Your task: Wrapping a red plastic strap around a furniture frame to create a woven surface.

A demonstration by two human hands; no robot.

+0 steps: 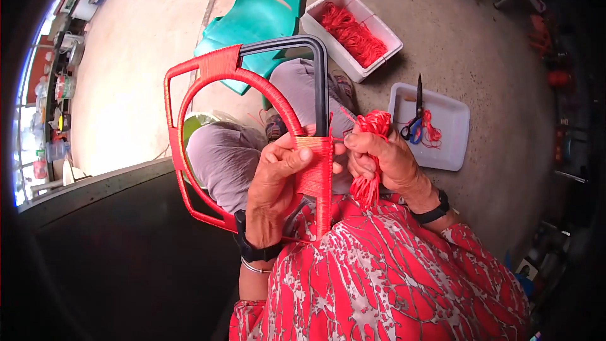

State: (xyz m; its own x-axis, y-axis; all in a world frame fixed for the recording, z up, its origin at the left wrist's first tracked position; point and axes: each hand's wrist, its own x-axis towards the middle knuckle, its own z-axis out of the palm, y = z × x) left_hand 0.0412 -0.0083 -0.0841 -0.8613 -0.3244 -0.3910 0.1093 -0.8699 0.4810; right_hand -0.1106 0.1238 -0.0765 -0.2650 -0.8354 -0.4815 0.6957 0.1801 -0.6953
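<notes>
A dark frame with an inner ring, mostly wrapped in red cord, stands tilted over my lap. Its upper right corner is bare black. My left hand is closed on the wrapped band at the frame's right side, thumb pressed on the cord. Just right of it, my right hand grips a bundle of red cord, whose loops hang below the fingers. The fingertips of my right hand are close to the frame's right edge. A strand at the edge is partly hidden by the fingers.
A green plastic chair stands ahead. Beside it, a white foam box holds red cord. At the right, a white tray contains scissors and cord scraps. A dark panel lies at the lower left.
</notes>
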